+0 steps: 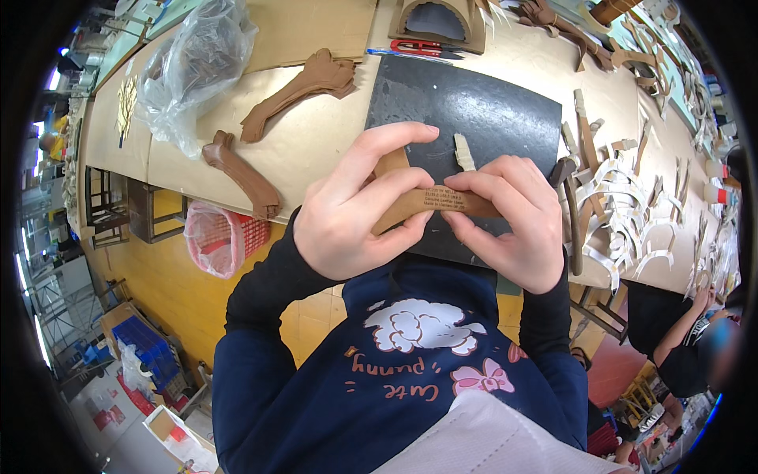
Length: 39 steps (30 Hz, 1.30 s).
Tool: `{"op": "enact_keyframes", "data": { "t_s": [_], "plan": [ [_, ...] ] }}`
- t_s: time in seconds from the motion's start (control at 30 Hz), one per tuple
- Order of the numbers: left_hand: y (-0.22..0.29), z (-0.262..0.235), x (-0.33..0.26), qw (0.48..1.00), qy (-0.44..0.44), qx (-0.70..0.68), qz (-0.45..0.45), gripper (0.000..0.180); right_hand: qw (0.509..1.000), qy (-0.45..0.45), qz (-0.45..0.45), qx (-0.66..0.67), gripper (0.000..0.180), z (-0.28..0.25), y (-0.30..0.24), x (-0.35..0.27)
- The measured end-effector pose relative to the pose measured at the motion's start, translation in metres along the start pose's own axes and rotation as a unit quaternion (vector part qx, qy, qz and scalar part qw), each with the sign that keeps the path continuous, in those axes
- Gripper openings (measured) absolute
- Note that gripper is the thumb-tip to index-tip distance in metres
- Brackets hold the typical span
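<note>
Tan strip [430, 203] lengthwise left-right (both hands)

Brown leather, black mat, navy sleeves

A tan-brown leather strip [430, 201] carries small dark print, and it sits over a glossy black cutting mat [482, 103]. Dark brown leather cut-outs [304, 87] lie on the pale beige table [300, 154]. The scissors [422, 47] show red handles. The mesh basket [221, 237] is pink-red, the floor [170, 276] yellow-orange. The person's navy top [379, 395] bears a white cloud and pink bow.
</note>
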<state>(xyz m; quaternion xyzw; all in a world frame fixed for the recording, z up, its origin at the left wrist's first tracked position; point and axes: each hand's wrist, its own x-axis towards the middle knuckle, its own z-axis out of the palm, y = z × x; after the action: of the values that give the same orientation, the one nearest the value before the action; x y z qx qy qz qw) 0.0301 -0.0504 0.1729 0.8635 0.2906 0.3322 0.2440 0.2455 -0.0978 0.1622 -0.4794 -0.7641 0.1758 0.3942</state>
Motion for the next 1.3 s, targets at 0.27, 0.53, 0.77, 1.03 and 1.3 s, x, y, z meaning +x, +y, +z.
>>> {"op": "enact_keyframes", "data": {
  "t_s": [0.27,0.53,0.77,1.03,1.3],
  "plan": [
    [0.003,0.000,0.002,1.000,-0.027,0.004,-0.010,0.029,1.000,0.000,-0.021,-0.005,0.038,0.000,0.002,0.000],
    [0.001,0.002,0.003,0.998,-0.051,0.020,-0.013,0.029,1.000,-0.007,-0.022,-0.019,0.033,0.002,0.007,-0.005],
    [-0.013,0.006,0.001,0.854,0.116,-0.464,-0.207,0.061,0.998,0.015,0.065,0.024,0.010,-0.008,0.007,-0.004],
    [0.000,0.058,-0.003,0.734,0.076,-0.609,-0.292,0.042,0.936,-0.004,0.250,0.248,0.024,-0.005,0.000,-0.006],
    [0.003,0.069,0.005,0.761,0.139,-0.554,-0.309,0.024,0.913,0.146,0.238,0.298,0.012,0.005,0.009,-0.016]
  ]
}}
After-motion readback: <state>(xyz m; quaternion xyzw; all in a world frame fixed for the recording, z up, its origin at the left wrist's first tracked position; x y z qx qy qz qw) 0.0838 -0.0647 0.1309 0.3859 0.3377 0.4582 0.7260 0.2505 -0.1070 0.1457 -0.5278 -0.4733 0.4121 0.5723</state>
